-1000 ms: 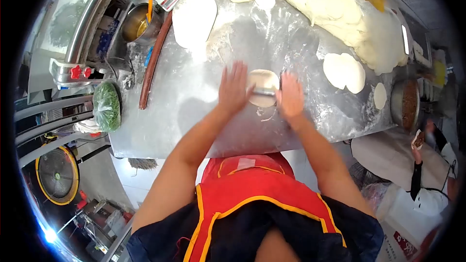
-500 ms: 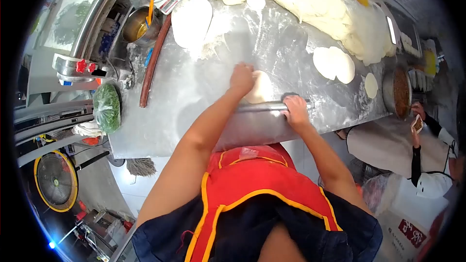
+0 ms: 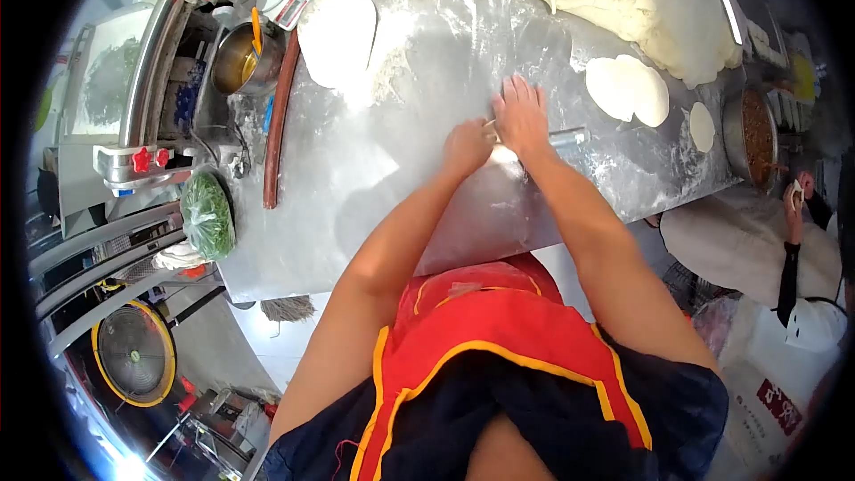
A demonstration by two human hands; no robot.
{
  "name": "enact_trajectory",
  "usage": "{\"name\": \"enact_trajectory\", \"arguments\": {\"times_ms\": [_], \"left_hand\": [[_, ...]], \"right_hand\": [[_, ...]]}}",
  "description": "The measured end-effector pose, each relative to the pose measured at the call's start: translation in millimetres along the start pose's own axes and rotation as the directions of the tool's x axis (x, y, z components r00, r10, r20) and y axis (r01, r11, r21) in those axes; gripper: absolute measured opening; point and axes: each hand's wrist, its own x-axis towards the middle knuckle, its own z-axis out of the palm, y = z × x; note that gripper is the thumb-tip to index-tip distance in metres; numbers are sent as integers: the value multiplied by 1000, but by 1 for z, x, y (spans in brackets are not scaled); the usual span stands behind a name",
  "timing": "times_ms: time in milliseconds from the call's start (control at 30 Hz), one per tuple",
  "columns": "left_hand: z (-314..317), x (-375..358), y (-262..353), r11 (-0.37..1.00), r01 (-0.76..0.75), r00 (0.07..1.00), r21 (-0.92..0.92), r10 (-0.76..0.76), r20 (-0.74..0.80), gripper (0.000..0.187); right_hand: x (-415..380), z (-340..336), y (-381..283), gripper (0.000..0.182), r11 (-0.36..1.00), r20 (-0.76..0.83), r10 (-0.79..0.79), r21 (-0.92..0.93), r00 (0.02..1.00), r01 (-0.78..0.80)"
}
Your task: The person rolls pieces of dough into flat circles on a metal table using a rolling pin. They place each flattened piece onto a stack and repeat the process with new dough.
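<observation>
My left hand point(image 3: 468, 146) has its fingers closed on the left edge of a small dough piece point(image 3: 506, 157), which is mostly hidden under my hands and forearm. Over the metal rolling pin point(image 3: 568, 136) lies my right hand point(image 3: 523, 114), fingers stretched forward and the palm pressing on it. Only the pin's right end shows. Two overlapping dough rounds point(image 3: 627, 91) lie to the right on the floured metal table point(image 3: 356, 183), with a single round point(image 3: 702, 127) beyond them.
A large dough mass point(image 3: 606, 0) lies at the back. On the left are a long brown rod point(image 3: 280, 125), a white scale point(image 3: 298, 0), a pot point(image 3: 245, 61) and a bag of greens point(image 3: 207, 214). At right, a co-worker's hands point(image 3: 795, 200) are near a bowl of filling point(image 3: 753, 138).
My right hand has moved forward and left with the rolling pin, onto the dough. My left hand has shifted slightly right. The whole view has shifted a little.
</observation>
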Motion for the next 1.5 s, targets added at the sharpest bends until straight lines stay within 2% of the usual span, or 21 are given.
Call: {"name": "enact_trajectory", "arguments": {"times_ms": [67, 100, 167, 200, 233, 300, 400, 500, 633, 733, 833, 900, 933, 967, 1067, 1100, 1200, 1233, 1333, 1433, 1500], "left_hand": [[-8, 1, 8, 1000, 22, 997, 22, -23, 74, 38], [-12, 1, 10, 999, 29, 993, 34, -32, 110, 35], [-4, -7, -16, 999, 17, 997, 36, -14, -81, 35], [0, -12, -31, 999, 13, 984, 38, -6, -176, 35], [3, -20, -43, 1000, 27, 986, 10, -25, -163, 33], [1, -40, -52, 997, 65, 989, -40, -70, -132, 30], [-14, -36, -19, 996, 5, 990, 94, -18, 139, 31], [-14, -4, 7, 998, 7, 1000, -67, -6, 13, 30], [-2, -3, -19, 980, -75, 993, 182, 89, -72, 38], [-5, -41, -49, 994, 64, 946, -85, -88, -312, 29], [-1, -47, -69, 879, 109, 981, -464, -21, 190, 31], [-13, -33, -39, 990, 14, 998, -142, -6, 56, 35], [-14, -23, -24, 999, -15, 1000, 34, 15, -1, 37], [-2, -12, -23, 999, -46, 988, -27, 41, -150, 36], [8, 8, -16, 999, 42, 997, -3, -42, -70, 35], [-5, -4, -14, 996, -29, 999, 90, 32, -37, 34], [-10, -33, -41, 985, 166, 965, -36, -170, -199, 35], [-2, -34, -58, 992, 119, 981, -46, -124, -149, 35], [22, -38, -85, 999, 30, 999, -30, -31, -27, 35], [-25, -39, -7, 999, 47, 999, 12, -46, -14, 35], [-12, -17, -4, 996, 88, 996, 22, -87, -20, 34]], "right_hand": [[9, 4, 0, 42, 998, 23, -41, 57, 999, 40], [-5, -13, -2, 47, 989, 195, -13, 149, 981, -17], [-79, -23, 8, 53, 979, -72, -205, -4, 976, 205], [-120, -46, 8, 55, 985, 56, -172, 22, 983, 171], [-145, -60, 6, 57, 990, 184, -138, 47, 973, 131], [-139, -52, 6, 59, 991, 145, -132, 7, 981, 132], [-72, -28, -6, 55, 995, 96, -83, -39, 992, 87], [4, 0, -9, 48, 999, 74, -14, -41, 997, 18], [-53, -19, -1, 52, 991, 120, -133, 6, 984, 133], [-133, -47, 14, 58, 984, 207, -177, 43, 962, 171], [-118, -47, 9, 60, 982, 240, -186, 38, 953, 183], [-60, -17, -1, 55, 978, 1, -201, 51, 980, 201], [-23, -4, -8, 52, 988, 21, -152, 10, 988, 152], [-4, 1, -12, 49, 994, 50, -100, -31, 994, 101], [0, 2, -13, 45, 982, 19, -186, 46, 982, 185], [-21, -6, -8, 52, 978, 68, -195, 91, 979, 188], [-123, -45, 11, 63, 972, 170, -235, 26, 957, 234], [-144, -55, 15, 65, 971, 219, -237, 75, 946, 226], [-110, -31, 12, 65, 954, 115, -298, -2, 948, 300], [-17, -2, -14, 51, 993, 120, -117, -9, 986, 118], [1, 7, -16, 48, 989, 104, -149, -4, 983, 150]]}}
